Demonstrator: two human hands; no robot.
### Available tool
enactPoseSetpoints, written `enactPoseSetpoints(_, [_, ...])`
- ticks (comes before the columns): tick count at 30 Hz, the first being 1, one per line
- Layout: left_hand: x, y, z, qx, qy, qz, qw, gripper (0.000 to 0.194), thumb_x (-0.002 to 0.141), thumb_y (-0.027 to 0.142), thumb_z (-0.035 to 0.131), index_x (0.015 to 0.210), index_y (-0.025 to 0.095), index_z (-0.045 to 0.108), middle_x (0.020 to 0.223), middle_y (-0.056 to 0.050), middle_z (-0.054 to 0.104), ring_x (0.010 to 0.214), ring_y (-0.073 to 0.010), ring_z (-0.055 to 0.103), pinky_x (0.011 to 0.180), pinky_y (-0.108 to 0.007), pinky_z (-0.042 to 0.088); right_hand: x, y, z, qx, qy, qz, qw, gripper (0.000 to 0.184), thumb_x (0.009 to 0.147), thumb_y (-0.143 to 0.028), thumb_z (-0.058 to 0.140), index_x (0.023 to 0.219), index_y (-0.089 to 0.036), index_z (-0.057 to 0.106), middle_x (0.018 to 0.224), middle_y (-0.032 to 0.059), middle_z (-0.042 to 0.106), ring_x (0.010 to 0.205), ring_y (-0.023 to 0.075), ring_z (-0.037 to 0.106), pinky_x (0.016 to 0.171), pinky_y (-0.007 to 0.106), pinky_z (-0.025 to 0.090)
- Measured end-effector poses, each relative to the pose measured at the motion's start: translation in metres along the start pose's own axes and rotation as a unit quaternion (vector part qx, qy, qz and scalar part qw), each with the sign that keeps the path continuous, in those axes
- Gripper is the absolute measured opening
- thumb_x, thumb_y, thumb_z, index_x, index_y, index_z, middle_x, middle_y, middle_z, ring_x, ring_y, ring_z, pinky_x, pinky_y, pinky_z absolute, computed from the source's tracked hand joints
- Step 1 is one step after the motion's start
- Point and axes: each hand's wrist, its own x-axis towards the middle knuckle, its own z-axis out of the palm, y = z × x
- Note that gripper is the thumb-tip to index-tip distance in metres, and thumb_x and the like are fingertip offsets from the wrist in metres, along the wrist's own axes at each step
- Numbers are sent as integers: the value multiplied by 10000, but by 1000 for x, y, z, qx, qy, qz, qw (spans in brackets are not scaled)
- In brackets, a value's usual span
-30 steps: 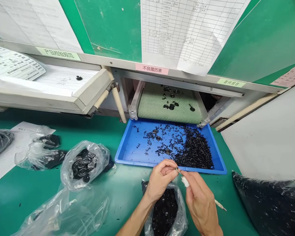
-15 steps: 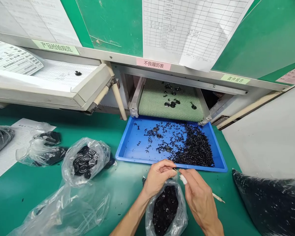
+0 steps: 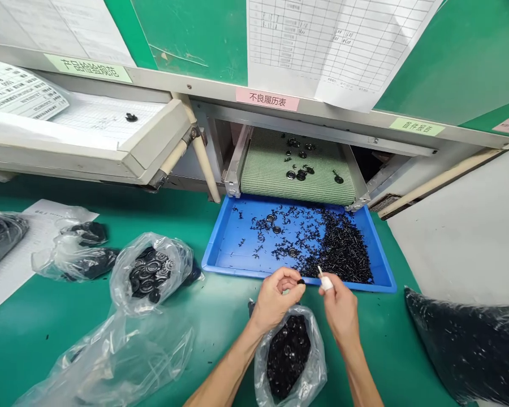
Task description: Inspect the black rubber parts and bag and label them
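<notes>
Between the thumb and forefinger of my left hand [image 3: 275, 295] is a small black part [image 3: 301, 281], mostly covered by the fingertips. My right hand [image 3: 340, 308], a short way to its right, is closed on a thin pale stick [image 3: 320, 271] whose tip points up. Something white [image 3: 326, 283] wraps round at my thumb; I cannot tell whether it belongs to the stick or the thumb. Under my hands stands an open clear bag [image 3: 316, 370] filled with small black parts [image 3: 289, 353]. Just beyond them lies the blue tray [image 3: 233, 272].
Small black pieces [image 3: 345, 249] heap in the tray's right side. Above it ends a green conveyor belt [image 3: 267, 189] carrying several black parts. Left stands an open bag of black discs [image 3: 150, 271], near other bags [image 3: 85, 260]. A large filled bag [image 3: 470, 345] lies right.
My right hand has drawn away from the black part, and the stick has turned from pointing left to pointing up. My left hand stays nearly in place. The view has shifted slightly.
</notes>
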Motion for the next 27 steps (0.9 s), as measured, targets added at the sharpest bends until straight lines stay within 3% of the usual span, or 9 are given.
enactPoseSetpoints(4, [-3,-1,-16,34,-19,2,999,88,767,205,602,841,158,591,695,12,561,651,-111,538,633,-230,424,-3,29,-10,-15,-44,-6,999,352,846,-297,367,1023,-175,646,703,27,655,507,146,520,511,240,407])
enactPoseSetpoints(10, [-46,-3,-38,150,-180,23,972,96,840,213,563,865,168,644,890,-34,592,663,-104,544,622,-231,438,-42,79,-16,-54,-125,-34,990,307,880,-279,348,959,-202,634,921,69,644,759,194,603,671,297,476])
enactPoseSetpoints(13, [-70,-11,-40,310,-256,75,913,127,883,226,540,944,178,640,927,-50,623,776,-140,564,720,-256,443,-61,99,-13,-111,-135,-44,984,319,893,-270,336,1014,-210,625,964,77,638,863,225,609,719,331,482])
enactPoseSetpoints(15, [-79,-18,-39,406,-280,115,862,157,916,234,489,975,175,622,926,-59,630,829,-165,555,737,-271,434,-64,99,-14,-129,-125,-64,982,327,896,-262,340,1077,-210,607,1017,82,629,905,231,603,743,342,483])
enactPoseSetpoints(17, [-82,-24,-37,474,-290,145,818,177,933,241,455,966,179,618,910,-59,632,855,-183,541,734,-280,426,-55,85,-16,-131,-89,-89,983,320,914,-260,341,1101,-213,596,1029,78,619,902,220,599,765,335,474])
enactPoseSetpoints(19, [-83,-26,-34,508,-292,162,794,193,930,296,468,953,195,631,940,-56,633,868,-192,537,722,-280,422,-32,62,-17,-109,-53,-121,985,305,934,-259,341,1095,-214,597,1018,68,614,892,200,597,782,314,462])
enactPoseSetpoints(22, [-79,-18,-30,478,-299,179,806,240,905,390,506,974,213,653,992,-59,631,882,-188,556,731,-268,423,18,24,-5,-90,-73,-174,978,318,934,-214,337,1100,-193,608,1021,69,608,920,185,587,828,289,444])
enactPoseSetpoints(25, [-70,-6,-30,384,-300,158,859,246,927,351,476,1003,207,661,896,-49,647,787,-151,571,708,-243,421,68,-1,23,-130,-141,-182,964,383,872,-92,348,1143,-175,605,1081,86,592,934,182,584,858,280,429])
enactPoseSetpoints(27, [-59,-1,-33,329,-240,124,905,238,926,335,476,956,203,672,793,-27,636,698,-135,546,659,-237,406,91,-9,41,-148,-164,-182,958,420,811,-40,395,1138,-187,615,1086,85,594,881,176,594,816,270,434])
